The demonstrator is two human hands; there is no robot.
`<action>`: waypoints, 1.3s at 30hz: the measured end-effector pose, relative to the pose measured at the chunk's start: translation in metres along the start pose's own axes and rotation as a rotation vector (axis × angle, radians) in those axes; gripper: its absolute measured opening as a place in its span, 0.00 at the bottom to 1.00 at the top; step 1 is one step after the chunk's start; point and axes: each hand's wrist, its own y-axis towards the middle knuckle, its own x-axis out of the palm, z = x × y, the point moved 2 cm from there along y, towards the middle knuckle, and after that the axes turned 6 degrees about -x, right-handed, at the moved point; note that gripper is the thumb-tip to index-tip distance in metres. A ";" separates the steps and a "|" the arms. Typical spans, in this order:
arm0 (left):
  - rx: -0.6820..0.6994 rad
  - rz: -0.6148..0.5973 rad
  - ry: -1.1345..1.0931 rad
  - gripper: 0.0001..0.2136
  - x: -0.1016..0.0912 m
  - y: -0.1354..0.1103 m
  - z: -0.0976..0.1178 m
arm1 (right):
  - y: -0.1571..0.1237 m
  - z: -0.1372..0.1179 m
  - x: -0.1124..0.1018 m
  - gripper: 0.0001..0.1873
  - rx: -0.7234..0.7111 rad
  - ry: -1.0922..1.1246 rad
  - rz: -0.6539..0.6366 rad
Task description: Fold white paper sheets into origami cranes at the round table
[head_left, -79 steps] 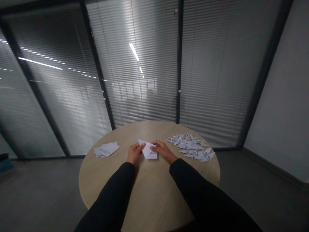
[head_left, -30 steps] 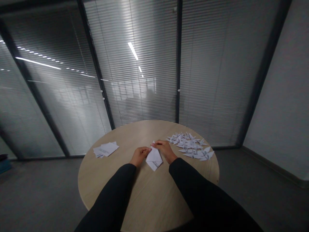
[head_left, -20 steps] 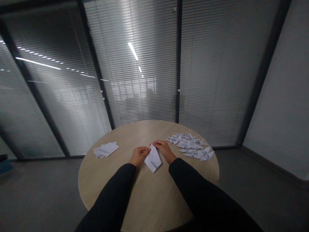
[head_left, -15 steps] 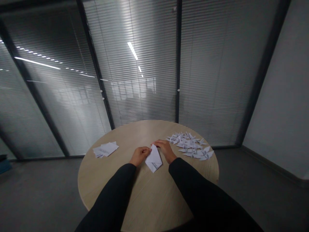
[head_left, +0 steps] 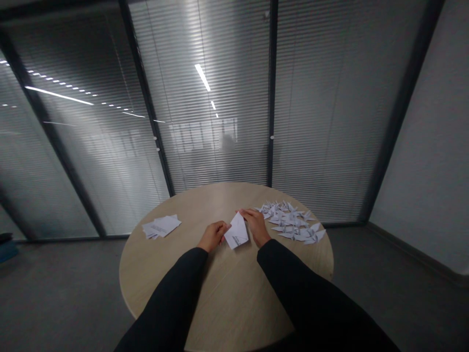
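A folded white paper (head_left: 236, 231) with some print on it is held between my two hands over the middle of the round wooden table (head_left: 227, 288). My left hand (head_left: 212, 235) pinches its left corner, fingers closed. My right hand (head_left: 256, 226) grips its upper right edge, fingers curled on the paper. The paper is tilted, its point up. Both my arms are in black sleeves.
A pile of several folded white paper cranes (head_left: 291, 222) lies on the table right of my right hand. A small stack of flat paper sheets (head_left: 161, 226) lies at the table's left. Glass walls with blinds (head_left: 205, 98) stand behind the table.
The paper was turned and refolded from a wide triangle into a narrower pointed shape. It has since tilted to the right and lifted slightly. My right hand shifted right with it.
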 end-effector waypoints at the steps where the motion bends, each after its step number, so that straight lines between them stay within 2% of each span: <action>1: 0.011 0.027 0.045 0.20 -0.001 -0.001 0.002 | 0.000 0.001 0.000 0.17 0.000 -0.010 -0.009; 6: 0.022 0.140 0.168 0.19 -0.004 -0.004 0.009 | 0.002 0.006 0.003 0.17 -0.025 -0.043 -0.045; 11: 0.011 0.255 0.166 0.18 -0.007 -0.001 0.004 | 0.003 0.016 0.007 0.16 -0.003 -0.067 -0.175; 20: 0.030 0.180 0.064 0.17 -0.001 -0.003 0.004 | -0.001 0.013 0.006 0.12 -0.178 -0.414 -0.194; 23: 0.015 0.184 0.051 0.17 -0.002 -0.004 0.005 | -0.003 0.010 0.006 0.12 -0.172 -0.385 -0.226; 29: 0.042 0.143 -0.035 0.16 -0.002 -0.004 0.005 | 0.000 0.012 0.005 0.14 -0.108 -0.220 -0.191; 34: 0.123 0.120 -0.016 0.29 -0.001 -0.003 0.003 | 0.000 0.015 0.005 0.15 -0.088 -0.149 -0.185; 39: 0.136 0.116 -0.074 0.29 -0.001 -0.005 0.007 | 0.000 0.013 0.005 0.15 -0.080 -0.131 -0.165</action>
